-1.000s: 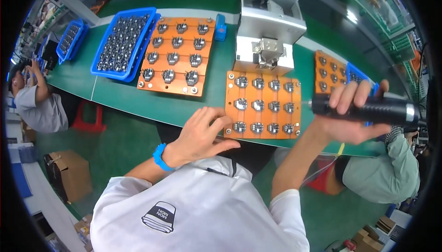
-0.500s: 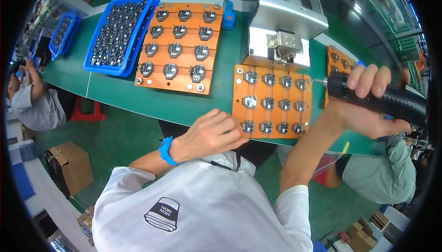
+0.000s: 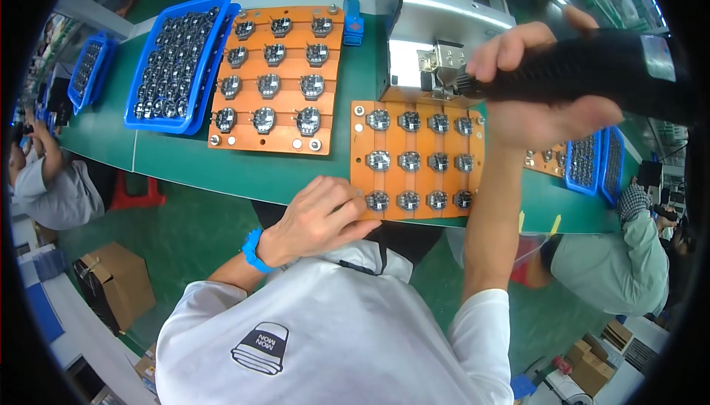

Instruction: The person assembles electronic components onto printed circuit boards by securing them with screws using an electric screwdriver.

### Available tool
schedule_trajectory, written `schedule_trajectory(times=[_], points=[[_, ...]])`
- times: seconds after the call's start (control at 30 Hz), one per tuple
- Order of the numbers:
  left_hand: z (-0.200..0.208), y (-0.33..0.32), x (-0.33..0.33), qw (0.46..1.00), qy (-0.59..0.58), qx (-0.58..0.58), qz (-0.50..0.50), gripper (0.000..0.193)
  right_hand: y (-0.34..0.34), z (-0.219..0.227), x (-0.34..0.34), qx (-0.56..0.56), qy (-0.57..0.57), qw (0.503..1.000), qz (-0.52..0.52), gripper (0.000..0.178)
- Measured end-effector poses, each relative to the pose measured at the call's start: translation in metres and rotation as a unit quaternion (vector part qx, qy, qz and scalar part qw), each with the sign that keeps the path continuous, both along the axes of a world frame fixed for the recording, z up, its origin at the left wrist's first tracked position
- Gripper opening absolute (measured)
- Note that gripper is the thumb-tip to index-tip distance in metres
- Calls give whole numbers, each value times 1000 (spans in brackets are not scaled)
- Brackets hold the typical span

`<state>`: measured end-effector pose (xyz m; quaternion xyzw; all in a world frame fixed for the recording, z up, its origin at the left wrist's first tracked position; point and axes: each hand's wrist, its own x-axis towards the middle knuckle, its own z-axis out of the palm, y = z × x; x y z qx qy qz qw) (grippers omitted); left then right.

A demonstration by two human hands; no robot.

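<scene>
Twelve round electronic parts [image 3: 409,160] sit on the near orange board [image 3: 393,183], three rows of four, every visible seat taken. Board lies on the green bench [image 3: 177,161], right in front of the person, its far edge up by the silver machine [image 3: 403,65].

Right hand [image 3: 534,118]: fingers wrapped round a thick black driver [image 3: 584,68], firm grip, thumb along the underside. Driver is lying near level, raised above the bench, its tip end pointing at the metal block [image 3: 450,54] on the machine's front. Tip touching the block or just beside it? Can't tell from where I stand.

Left hand [image 3: 318,209]: by the near board's lower left corner, fingers half curled, thumb stretched out. Nothing seen in it, but the inside of the curl is hidden, so can't tell if it has hold of anything; contact with the board edge unclear too.

Progress: placing on the near board looks complete. Fastening can't be judged, screws too small to read. Left orange board [image 3: 281,139] also full, twelve more parts, neither hand near it. Plenty of loose parts remain in the blue tray [image 3: 155,124] beside it, not on any board. Third orange board [image 3: 543,169] off to the right, partly hidden by the right arm, count unclear.
</scene>
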<state>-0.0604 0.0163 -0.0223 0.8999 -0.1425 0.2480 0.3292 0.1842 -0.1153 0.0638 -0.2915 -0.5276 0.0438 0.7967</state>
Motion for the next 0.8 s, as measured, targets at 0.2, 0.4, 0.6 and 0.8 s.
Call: schedule_trajectory(times=[0.2,0.4,0.6,0.8], points=[[-2,-1,-3,1000,1,5,2,37,3,-2,-4,-18,-2,1000,13,97],[-3,-1,-3,1000,-15,16,14,40,14,18,-35,-227,0,938,-261,95],[-3,-1,0,999,-43,6,-5,47,-21,-3,-48,-70,112,991,33,94],[6,-13,7,999,-34,42,3,35,-49,-17,-125,-65,170,976,-116,91]])
